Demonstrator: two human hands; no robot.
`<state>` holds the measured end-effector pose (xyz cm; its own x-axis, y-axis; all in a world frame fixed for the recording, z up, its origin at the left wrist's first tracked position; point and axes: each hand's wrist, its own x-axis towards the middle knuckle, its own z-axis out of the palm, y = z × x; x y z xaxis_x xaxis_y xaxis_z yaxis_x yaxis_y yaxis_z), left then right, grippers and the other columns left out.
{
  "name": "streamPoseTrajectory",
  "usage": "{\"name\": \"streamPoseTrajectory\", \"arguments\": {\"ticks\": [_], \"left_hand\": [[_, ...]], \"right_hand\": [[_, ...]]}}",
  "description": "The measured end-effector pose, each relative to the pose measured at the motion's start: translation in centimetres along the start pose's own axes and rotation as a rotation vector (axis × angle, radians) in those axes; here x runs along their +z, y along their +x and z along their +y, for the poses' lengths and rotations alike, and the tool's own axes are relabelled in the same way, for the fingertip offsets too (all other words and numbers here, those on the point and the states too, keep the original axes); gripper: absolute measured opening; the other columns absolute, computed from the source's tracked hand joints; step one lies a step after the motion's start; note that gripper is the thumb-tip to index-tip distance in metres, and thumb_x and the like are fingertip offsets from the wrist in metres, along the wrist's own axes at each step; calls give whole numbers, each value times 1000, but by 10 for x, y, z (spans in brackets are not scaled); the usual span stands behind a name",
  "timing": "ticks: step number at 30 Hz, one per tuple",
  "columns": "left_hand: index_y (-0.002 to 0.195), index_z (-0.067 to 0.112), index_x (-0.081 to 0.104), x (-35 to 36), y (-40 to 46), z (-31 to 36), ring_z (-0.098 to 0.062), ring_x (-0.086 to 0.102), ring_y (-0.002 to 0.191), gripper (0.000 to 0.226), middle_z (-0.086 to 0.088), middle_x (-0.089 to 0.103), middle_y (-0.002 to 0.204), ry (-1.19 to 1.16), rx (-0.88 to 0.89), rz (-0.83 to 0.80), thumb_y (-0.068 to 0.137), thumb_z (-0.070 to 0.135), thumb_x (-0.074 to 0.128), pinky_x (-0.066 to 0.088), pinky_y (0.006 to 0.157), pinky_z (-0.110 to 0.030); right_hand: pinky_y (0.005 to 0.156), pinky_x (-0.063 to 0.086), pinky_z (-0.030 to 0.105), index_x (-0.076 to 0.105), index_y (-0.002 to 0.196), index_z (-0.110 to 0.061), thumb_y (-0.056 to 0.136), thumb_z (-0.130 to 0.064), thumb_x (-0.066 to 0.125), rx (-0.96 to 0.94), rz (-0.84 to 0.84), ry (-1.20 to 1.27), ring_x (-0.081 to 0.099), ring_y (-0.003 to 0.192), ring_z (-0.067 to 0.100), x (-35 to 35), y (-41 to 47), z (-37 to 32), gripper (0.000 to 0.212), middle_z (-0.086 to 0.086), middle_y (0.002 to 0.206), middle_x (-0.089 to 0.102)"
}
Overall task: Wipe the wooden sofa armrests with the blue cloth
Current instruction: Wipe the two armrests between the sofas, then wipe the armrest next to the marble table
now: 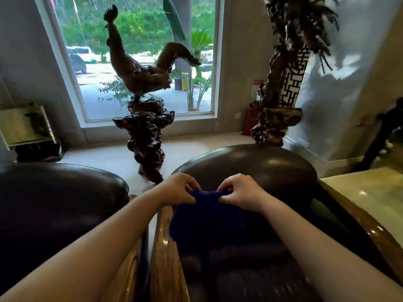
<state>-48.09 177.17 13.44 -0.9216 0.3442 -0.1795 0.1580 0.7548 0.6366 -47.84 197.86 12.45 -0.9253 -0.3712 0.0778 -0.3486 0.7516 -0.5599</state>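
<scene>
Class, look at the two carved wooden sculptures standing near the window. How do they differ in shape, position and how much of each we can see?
The rooster sculpture stands directly in front of the window, backlit; the tree-like carving stands to its right, against the wall beside a lattice panel. The rooster is seen whole on a gnarled root pedestal; the carving runs past the top of the picture. The rooster has a clear bird outline; the carving is tall and spiky. Both are dark, glossy wood.
</scene>
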Motion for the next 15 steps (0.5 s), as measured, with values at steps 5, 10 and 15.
{"name": "streamPoseTrajectory", "arguments": {"ticks": [5,10,15], "left_hand": [[102,23,64,23,-2,102,-6,64,77,32,4,67,91,76,93,-43,72,12,70,53,73,-22],[109,17,62,77,8,224,-17,62,88,37,-5,66,103,142,203,-71,74,9,69,51,89,-36],[111,14,62,151,22,328,-20,63,96,37,-8,66,108,136,267,-109,75,9,69,52,89,-36]], "right_hand": [[52,38,0,72,86,-21,71,-17,71,45,96,-33,55,64,-8,-77,-73,28,16,-17,70,60],[53,40,3,73,90,-21,72,-19,71,82,153,-76,58,67,-4,-165,-159,86,18,-14,75,63],[69,52,20,71,90,-18,73,-16,71,92,143,1,64,79,8,-238,-244,159,16,-3,86,69]]}}
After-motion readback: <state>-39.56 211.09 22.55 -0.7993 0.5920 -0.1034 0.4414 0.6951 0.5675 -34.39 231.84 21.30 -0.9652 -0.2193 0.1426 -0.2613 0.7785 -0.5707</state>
